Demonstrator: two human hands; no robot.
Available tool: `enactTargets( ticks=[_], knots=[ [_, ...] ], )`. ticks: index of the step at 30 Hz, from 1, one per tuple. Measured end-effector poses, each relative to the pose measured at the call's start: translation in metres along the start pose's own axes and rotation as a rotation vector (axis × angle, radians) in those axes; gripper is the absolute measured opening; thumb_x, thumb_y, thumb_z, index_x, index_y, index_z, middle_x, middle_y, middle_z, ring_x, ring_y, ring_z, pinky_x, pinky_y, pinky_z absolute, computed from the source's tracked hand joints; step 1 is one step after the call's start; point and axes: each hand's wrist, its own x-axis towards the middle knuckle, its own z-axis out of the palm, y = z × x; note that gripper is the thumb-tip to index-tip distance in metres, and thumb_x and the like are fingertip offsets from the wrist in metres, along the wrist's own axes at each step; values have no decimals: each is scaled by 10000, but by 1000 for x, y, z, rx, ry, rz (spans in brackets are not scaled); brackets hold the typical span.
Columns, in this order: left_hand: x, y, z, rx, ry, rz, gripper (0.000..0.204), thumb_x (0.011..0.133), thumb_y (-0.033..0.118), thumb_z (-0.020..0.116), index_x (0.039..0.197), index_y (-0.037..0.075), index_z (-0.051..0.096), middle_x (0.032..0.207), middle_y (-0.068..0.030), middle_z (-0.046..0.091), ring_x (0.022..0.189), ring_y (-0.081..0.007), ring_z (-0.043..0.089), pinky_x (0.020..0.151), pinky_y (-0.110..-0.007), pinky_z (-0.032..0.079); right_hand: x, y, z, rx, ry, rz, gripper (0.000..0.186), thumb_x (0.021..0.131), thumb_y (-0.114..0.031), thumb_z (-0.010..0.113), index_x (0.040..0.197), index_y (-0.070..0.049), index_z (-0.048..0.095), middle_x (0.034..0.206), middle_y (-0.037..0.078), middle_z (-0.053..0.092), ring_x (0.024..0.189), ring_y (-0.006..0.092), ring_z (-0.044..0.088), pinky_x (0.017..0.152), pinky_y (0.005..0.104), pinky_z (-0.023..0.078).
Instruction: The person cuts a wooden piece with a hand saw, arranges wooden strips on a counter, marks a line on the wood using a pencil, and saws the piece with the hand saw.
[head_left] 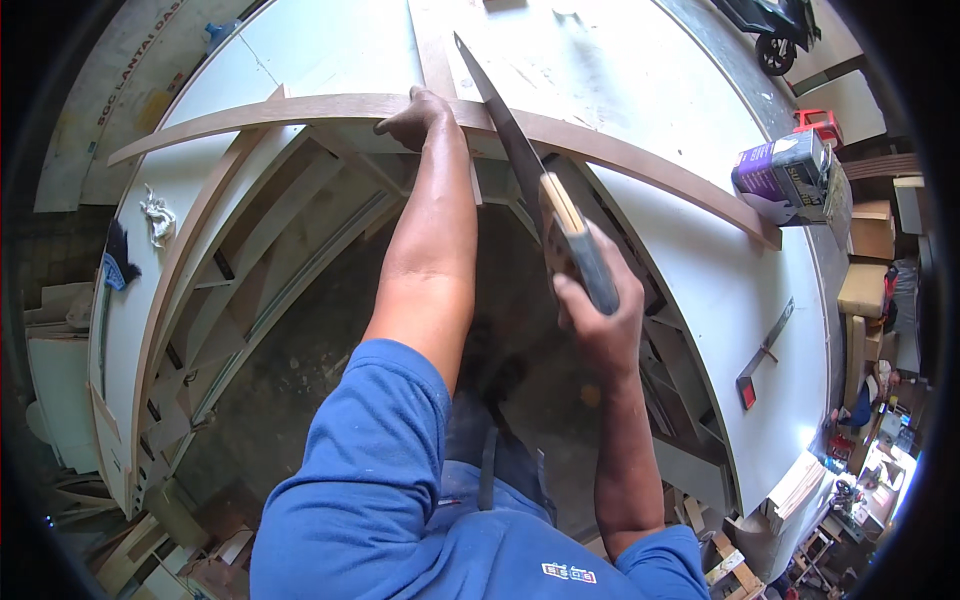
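Head view: handsaw laid across curved wooden strip, both hands clamped

With the clock face centred on the view, the curved wooden strip (600, 150) is seen bowed from 10 o'clock, over 12, to 2. Between 11 and 12 o'clock it is gripped by the left hand (420, 118), whose arm is stretched out straight; the thumb is set at the near edge and the fingers are bent over the strip.

The handsaw (512, 135) is held in the right hand (605, 315), just past 3 o'clock, with the fist clamped around its dark-and-tan handle (580, 240). The blade is pointed toward 12 o'clock and is crossed over the strip, just to the right of the left hand. Whether the teeth are sunk into the wood cannot be told.

Beneath the strip, a straight board (432, 55) is run up toward 12 o'clock over the white tabletop (650, 75), which is cut away in an arch around the person. At 2 o'clock a purple-and-black box (785, 172) is placed by the strip's end. A try square (766, 352) is laid past 3 o'clock. A crumpled white cloth (158, 220) is left between 9 and 10, and a blue-and-black brush (118, 262) is set at 9.
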Motion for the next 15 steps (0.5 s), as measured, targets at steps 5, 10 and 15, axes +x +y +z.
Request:
enactTargets(
  ticks=[5, 10, 15],
  knots=[
    [10, 8, -18, -3, 54, 112, 633, 878, 183, 685, 1320, -73, 310, 1086, -315, 645, 967, -429, 708, 891, -493, 614, -85, 7, -24, -140, -10, -142, 629, 776, 2, 618, 1396, 71, 535, 1323, 222, 631, 1225, 287, 629, 1065, 366, 450],
    [20, 7, -14, 27, 74, 152, 634, 867, 171, 678, 1317, -76, 306, 1070, -319, 644, 946, -435, 707, 887, -502, 607, -56, -6, -15, -51, 1, -93, 596, 781, -16, 600, 1370, 63, 562, 1281, 199, 653, 1173, 248, 642, 1032, 348, 468],
    [-2, -2, 6, 36, 20, 142, 615, 861, 171, 680, 1289, -72, 311, 1070, -317, 639, 925, -446, 703, 877, -511, 602, 53, 4, 18, 17, 57, -96, 484, 801, -51, 614, 1272, 60, 607, 962, 123, 680, 870, 164, 637, 835, 316, 525]
  ],
)
